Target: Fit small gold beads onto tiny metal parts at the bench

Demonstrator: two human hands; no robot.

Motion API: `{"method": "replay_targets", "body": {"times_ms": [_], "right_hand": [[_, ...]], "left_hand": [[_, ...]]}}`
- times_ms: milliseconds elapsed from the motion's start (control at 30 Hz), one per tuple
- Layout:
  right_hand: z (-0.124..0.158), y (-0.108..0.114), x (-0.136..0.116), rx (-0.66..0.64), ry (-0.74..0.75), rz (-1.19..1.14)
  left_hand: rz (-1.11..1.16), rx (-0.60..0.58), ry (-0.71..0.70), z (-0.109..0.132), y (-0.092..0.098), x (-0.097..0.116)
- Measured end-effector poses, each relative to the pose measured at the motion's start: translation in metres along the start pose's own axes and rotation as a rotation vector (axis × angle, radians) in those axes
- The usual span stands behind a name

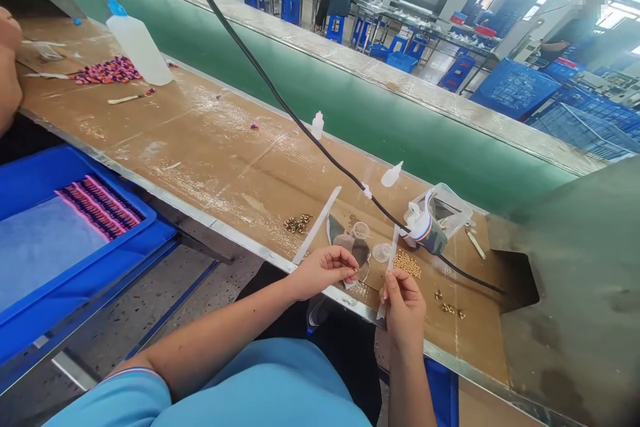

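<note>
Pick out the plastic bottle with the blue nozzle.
The large squeeze bottle at the far left of the bench: it alone has a blue nozzle, and it is far bigger than the small all-white dropper bottle further along.

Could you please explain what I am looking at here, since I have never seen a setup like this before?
This is one picture from a camera worn on a person's head, looking down at their own bare hands over a long tan work belt with a metal edge. The right hand pinches a thin white strip; the left hand holds something too small to tell. Small brass-coloured beads lie on the belt, near a clear plastic box. A blue crate holding pink-striped strips sits to the left.
</note>
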State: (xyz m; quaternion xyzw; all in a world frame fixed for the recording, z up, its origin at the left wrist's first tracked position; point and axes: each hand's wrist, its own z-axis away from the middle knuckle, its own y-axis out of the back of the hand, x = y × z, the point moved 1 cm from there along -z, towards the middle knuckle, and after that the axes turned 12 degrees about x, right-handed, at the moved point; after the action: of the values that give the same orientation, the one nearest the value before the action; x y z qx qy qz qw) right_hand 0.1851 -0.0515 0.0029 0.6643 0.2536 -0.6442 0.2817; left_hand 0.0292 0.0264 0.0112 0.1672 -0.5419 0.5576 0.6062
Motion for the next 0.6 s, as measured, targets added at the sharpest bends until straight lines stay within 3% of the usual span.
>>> {"method": "replay_targets", "body": {"times_ms": [133, 200, 400, 600], "right_hand": [[-0.014, 0.014, -0.015, -0.008, 0.468, 0.466], [-0.025, 0.019, -0.023, -0.041, 0.630, 0.639], [-0.050, 0.017, -0.040, -0.144, 0.954, 0.845], [-0.055, 0.008, -0.052, -0.193, 1.156, 1.020]], "left_hand": [[-0.002, -0.009, 0.017, 0.000, 0.000, 0.000], [0.004, -0.016, 0.016, -0.001, 0.000, 0.000], [0.013, -0.014, 0.039, -0.002, 0.001, -0.001], [0.006, -0.006, 0.038, -0.002, 0.000, -0.001]]}}
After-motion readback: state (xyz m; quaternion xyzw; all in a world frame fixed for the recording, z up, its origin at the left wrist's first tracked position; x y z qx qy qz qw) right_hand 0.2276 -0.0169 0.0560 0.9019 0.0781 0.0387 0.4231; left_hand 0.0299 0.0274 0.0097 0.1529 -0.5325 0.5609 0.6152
